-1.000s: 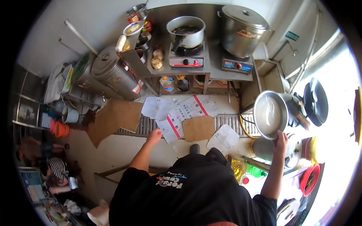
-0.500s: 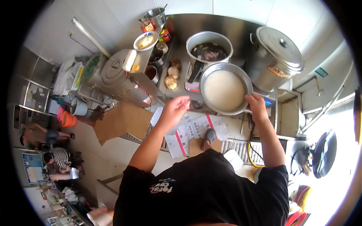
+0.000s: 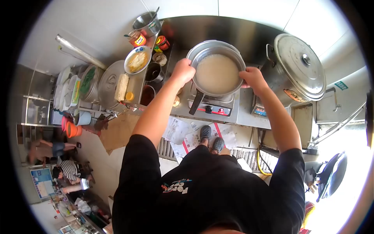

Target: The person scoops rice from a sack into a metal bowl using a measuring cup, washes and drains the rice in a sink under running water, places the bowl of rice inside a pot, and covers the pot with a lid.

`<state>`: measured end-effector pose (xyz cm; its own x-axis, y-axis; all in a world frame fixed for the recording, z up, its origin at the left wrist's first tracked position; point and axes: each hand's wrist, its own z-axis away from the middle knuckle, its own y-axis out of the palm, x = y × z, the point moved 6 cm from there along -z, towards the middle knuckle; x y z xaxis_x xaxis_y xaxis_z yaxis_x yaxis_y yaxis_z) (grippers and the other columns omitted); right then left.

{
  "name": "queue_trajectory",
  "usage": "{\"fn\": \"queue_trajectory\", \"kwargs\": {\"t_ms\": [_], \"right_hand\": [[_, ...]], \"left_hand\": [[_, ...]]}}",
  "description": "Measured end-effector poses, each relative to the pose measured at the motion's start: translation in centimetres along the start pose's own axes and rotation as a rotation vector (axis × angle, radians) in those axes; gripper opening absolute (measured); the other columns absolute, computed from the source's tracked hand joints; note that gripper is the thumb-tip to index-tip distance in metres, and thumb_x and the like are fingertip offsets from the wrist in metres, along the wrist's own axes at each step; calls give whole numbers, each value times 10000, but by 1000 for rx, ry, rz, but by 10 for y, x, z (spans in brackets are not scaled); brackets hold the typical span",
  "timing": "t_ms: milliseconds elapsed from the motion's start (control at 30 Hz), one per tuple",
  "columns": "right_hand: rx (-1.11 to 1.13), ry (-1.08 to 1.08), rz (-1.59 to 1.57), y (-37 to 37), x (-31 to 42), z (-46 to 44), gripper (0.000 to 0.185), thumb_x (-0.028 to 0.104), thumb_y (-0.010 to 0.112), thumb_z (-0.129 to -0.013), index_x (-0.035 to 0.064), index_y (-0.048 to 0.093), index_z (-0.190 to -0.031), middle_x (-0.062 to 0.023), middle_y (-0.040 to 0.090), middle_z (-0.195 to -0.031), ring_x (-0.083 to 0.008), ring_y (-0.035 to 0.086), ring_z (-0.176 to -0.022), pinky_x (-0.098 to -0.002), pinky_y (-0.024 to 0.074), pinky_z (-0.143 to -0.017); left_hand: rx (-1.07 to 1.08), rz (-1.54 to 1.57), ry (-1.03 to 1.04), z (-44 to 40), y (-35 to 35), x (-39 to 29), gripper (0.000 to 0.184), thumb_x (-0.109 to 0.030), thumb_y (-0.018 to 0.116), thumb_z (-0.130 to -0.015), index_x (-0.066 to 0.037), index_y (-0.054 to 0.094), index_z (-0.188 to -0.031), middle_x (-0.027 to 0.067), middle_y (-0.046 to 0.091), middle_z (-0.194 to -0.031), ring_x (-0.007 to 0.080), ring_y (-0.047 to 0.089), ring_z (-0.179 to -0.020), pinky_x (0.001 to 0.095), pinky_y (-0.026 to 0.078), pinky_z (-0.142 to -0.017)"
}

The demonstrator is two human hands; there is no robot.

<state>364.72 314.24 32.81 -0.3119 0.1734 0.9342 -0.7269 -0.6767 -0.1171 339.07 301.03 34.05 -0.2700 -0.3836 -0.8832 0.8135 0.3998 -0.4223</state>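
Note:
My left hand (image 3: 184, 71) and my right hand (image 3: 252, 77) are closed on opposite sides of a round metal basin (image 3: 217, 93). Something pale and whitish, perhaps rice in cloudy water, fills the basin. It sits over or inside the mouth of a silver cooking pot (image 3: 215, 42) with a black handle (image 3: 196, 102); whether it rests on the pot's rim I cannot tell. The basin hides the pot's inside. Underneath is a portable gas stove (image 3: 218, 110) with a knob and a red stripe on its front.
A big lidded stockpot (image 3: 298, 66) stands at right. Along the left shelf are a bowl of food (image 3: 137, 60), sauce jars (image 3: 137, 39), a steel pot (image 3: 147, 25) and dark containers (image 3: 154, 72). Cardboard (image 3: 117, 132) lies on the floor. Two people (image 3: 70, 169) are at far left.
The basin has moved up and left over the pot, covering its dark contents. My left hand, empty before, now grips the basin's left side. Both my feet now show.

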Motion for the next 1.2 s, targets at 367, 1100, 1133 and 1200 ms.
{"fn": "queue_trajectory", "kwargs": {"t_ms": [367,1100,1133,1200], "right_hand": [[-276,55,931,3,29,-112,216,63,525,-776,-55,562,-954,-175,667,-726,-282,673,-600,-380,536,-631],[85,-271,336,65,85,-36,199,75,564,-813,-22,602,-983,-67,600,-690,-113,541,-501,-274,432,-434],[115,-243,321,79,84,-25,208,91,593,-824,-15,606,-1003,-54,599,-693,-90,529,-513,-261,431,-445],[187,-231,295,108,71,-9,212,104,607,-830,-10,608,-1008,-49,600,-697,-86,531,-525,-255,435,-455]], "left_hand": [[-105,-379,-130,-106,16,23,249,-41,555,-685,64,646,-891,265,651,-939,374,644,-914,413,518,-767],[-30,422,-286,65,-54,40,223,-51,591,-777,30,581,-984,91,598,-839,176,636,-718,337,572,-581],[-90,463,-298,88,-60,52,210,-56,601,-787,13,586,-984,86,606,-857,172,632,-739,328,560,-613],[-187,540,-329,135,-71,69,227,-58,607,-799,-1,594,-1019,83,616,-890,165,627,-763,314,546,-661]]}}
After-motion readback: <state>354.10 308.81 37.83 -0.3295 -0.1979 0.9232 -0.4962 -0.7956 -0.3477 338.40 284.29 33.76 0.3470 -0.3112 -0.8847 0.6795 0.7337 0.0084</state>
